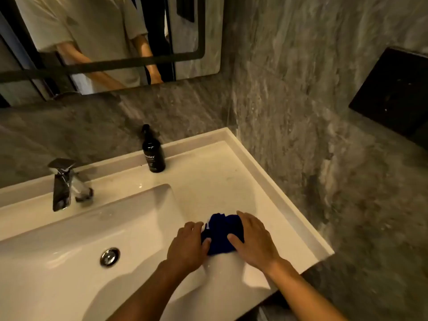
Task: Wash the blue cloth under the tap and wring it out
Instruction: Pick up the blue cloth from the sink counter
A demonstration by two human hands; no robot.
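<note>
1. My left hand [188, 242] and right hand [253, 237] sit on either side of the blue cloth [222, 232]. The left hand's fingers curl onto its left edge; the right hand lies over its right side, with the thumb pressing the front.
2. The blue cloth rests bunched on the white surface [220, 172], just right of the sink [115, 225] and near the front edge. It is not under the tap [63, 184].
3. Risk: no water shows at the tap, so I judge washing is not under way. Carrying the cloth across with one loose grip could let it drop into the basin or trail.
4. Risk: if the cloth is wet, lifting it over the surface would drip water there. The surface beside the cloth already looks glossy.
5. Risk: a wide sweep could knock the dark bottle [152, 154] at the back, though it stands well apart from my hands.
6. Appearance: the cloth is deep blue, crumpled into a compact lump, with a small pale patch at its upper left. I cannot tell whether it is wet.
</note>
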